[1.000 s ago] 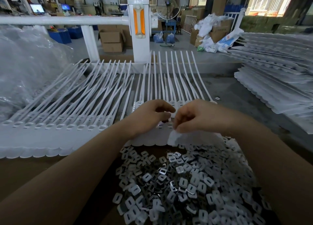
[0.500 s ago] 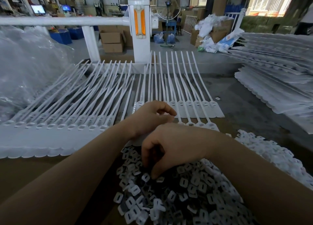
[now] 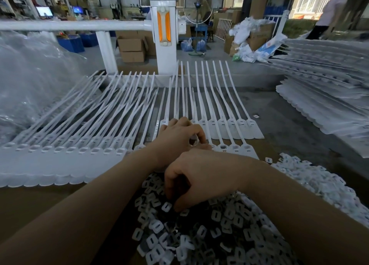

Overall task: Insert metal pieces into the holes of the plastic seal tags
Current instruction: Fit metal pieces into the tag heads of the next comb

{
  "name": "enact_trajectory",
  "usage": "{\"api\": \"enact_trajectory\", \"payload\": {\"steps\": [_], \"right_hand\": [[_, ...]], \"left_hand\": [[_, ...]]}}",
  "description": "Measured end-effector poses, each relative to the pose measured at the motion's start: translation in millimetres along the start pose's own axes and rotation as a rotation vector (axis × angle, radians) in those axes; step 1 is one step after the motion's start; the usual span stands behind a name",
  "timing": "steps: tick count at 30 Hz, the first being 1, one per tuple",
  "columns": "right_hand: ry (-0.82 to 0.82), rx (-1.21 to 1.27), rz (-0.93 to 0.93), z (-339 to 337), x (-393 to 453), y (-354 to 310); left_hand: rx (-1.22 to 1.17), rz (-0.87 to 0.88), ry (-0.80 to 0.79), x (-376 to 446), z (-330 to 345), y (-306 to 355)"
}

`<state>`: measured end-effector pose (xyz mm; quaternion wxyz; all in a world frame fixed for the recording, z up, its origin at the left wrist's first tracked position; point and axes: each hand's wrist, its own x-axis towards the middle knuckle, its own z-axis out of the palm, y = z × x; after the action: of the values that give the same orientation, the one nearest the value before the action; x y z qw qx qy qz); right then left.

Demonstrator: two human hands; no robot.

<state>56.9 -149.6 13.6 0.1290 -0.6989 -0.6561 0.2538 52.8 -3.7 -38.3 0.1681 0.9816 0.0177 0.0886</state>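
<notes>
Workbench point(image 3: 30, 204): white seal tags point(image 3: 111, 150); hands curled, right point(image 3: 199, 176) digging (grip hidden).

White seal tags point(image 3: 111, 113), silvery-grey metal pieces point(image 3: 201, 232), orange-striped white post point(image 3: 164, 31).

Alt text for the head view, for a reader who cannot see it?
The right hand digs curled fingers into a pile of metal pieces, while the left hand rests on a row of white plastic seal tags.

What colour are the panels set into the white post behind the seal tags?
Orange, two vertical panels on the white post, clearest in the head view.
</notes>
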Motion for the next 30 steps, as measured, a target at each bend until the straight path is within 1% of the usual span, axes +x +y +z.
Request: {"api": "enact_trajectory", "payload": {"steps": [5,9,14,17,21,23,25,27,30], "right_hand": [[0.002,0.029,-0.001,1.7,-0.9,2.0],[0.049,0.117,0.001,0.0,-2.8,4.1],[0.109,0.174,0.023,-4.8,-6.0,8.7],[0.176,0.233,0.036,-7.6,-7.8,12.1],[0.244,0.279,0.052,-9.8,-9.4,17.1],[0.263,0.309,0.054,-11.0,-9.9,20.1],[0.312,0.338,0.066,-12.2,-9.8,25.2],[0.398,0.340,0.090,-13.4,-9.4,31.9],[0.515,0.318,0.146,-14.0,-8.9,41.4]], "left_hand": [[-0.069,0.032,-0.009,-1.7,-1.1,-1.3],[-0.015,0.043,0.007,1.0,0.1,-4.2],[0.040,-0.025,-0.016,3.3,-0.5,-5.1],[0.110,-0.046,-0.061,-0.4,-5.1,-7.2],[0.117,-0.050,-0.122,-5.6,-11.4,-7.3],[0.112,-0.082,-0.136,-6.2,-14.1,-5.9],[0.108,-0.128,-0.150,-6.3,-17.3,-4.4],[0.103,-0.159,-0.166,-6.7,-20.4,-2.8],[0.024,-0.172,-0.163,-7.2,-23.7,-3.4]]}}
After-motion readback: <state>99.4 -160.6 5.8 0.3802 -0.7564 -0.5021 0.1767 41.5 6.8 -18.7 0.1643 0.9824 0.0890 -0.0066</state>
